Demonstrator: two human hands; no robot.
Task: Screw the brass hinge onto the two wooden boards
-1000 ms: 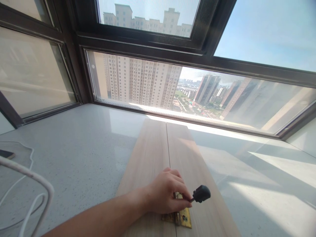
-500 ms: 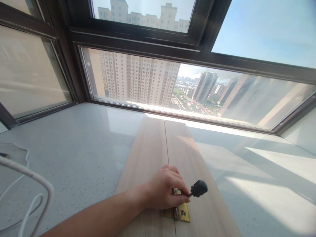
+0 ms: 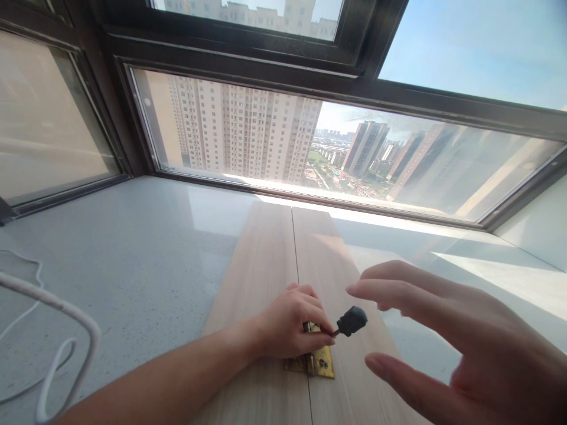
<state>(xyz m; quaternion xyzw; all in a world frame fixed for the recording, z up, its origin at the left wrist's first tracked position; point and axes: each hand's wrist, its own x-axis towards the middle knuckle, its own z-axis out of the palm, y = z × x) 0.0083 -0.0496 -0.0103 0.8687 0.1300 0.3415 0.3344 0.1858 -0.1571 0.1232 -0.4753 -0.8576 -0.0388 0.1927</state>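
My left hand (image 3: 299,321) rests over a brass hinge (image 3: 325,361) and pinches the thin metal shaft of a screwdriver between thumb and fingers. The black handle of the screwdriver (image 3: 352,320) sticks up and to the right, tilted. The hinge lies across the seam between two pale wooden boards (image 3: 261,260), one leaf on each; a screw shows in its right leaf, and my hand covers its far part. My right hand (image 3: 460,330) is at the right, fingers and thumb spread apart, close to the handle but not touching it.
The boards lie on a speckled white sill (image 3: 155,254) that runs up to a dark window frame (image 3: 248,77). At the left, a thick white tube (image 3: 66,316) and a thin white cable (image 3: 38,277) curve over the sill. Tall buildings stand outside.
My right hand has come into view from the right, near the screwdriver handle. My left hand still pinches the shaft over the hinge. The view has shifted slightly.
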